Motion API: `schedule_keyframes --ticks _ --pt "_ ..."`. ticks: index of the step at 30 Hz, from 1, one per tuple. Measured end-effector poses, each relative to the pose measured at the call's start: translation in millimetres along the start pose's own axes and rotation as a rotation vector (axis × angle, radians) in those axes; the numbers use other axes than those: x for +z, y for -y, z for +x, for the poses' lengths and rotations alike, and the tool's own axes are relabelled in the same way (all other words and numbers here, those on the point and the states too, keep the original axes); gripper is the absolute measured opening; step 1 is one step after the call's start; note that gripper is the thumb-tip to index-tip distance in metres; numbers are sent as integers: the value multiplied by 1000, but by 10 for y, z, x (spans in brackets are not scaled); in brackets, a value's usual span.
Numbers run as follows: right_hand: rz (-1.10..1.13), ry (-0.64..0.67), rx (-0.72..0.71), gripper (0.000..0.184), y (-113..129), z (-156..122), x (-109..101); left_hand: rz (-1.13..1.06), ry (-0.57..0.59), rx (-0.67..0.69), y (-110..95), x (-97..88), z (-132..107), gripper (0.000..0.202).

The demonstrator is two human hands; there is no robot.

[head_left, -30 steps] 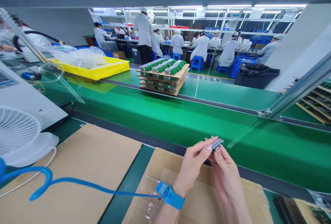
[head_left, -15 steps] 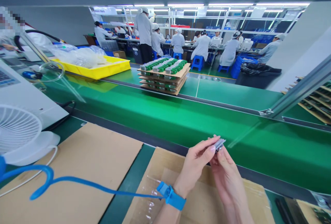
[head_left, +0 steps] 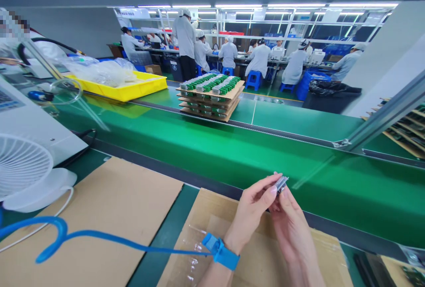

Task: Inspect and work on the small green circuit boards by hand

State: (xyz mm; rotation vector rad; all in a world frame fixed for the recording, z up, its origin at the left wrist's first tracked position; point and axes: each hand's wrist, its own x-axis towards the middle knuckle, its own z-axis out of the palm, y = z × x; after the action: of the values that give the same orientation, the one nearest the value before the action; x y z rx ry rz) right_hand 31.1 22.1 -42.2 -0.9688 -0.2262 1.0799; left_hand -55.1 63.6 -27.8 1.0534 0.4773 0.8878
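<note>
My left hand (head_left: 250,209) and my right hand (head_left: 289,225) meet above a cardboard sheet (head_left: 212,216), both pinching a small grey metal part (head_left: 281,183) by the fingertips. The part sticks up a little above my fingers, near the edge of the green conveyor belt (head_left: 232,150). A blue wrist strap (head_left: 221,253) sits on my left wrist, and its blue coiled cord (head_left: 99,236) trails off to the left. Clear plastic bags (head_left: 192,256) lie on the cardboard under my left forearm.
A white fan (head_left: 23,167) and a white machine (head_left: 29,123) stand at the left. A second cardboard sheet (head_left: 99,207) lies beside them. Across the belt sit a yellow tray (head_left: 129,88) and stacked cardboard layers of green parts (head_left: 212,97). Several white-coated people work at the far benches.
My hands have hardly moved; the grey part has shifted slightly up and right between my fingertips. The blue cord has sagged a little lower at the left.
</note>
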Motion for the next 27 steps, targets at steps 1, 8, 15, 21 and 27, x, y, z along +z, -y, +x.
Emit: schedule_keyframes --ticks 1,8,15,21,27 --pt "3 -1 0 41 5 -2 5 0 -4 -5 1 1 2 28" --pt "-12 32 -5 30 28 -16 -38 19 -17 -38 39 -11 11 32" --pt "-33 39 -32 26 23 -4 -75 37 -47 -50 61 3 3 34" --pt "-43 38 -35 28 13 3 -94 31 -41 -61 60 -2 10 34" --pt "-53 20 -48 30 6 24 -109 33 -28 -76 67 -13 24 33"
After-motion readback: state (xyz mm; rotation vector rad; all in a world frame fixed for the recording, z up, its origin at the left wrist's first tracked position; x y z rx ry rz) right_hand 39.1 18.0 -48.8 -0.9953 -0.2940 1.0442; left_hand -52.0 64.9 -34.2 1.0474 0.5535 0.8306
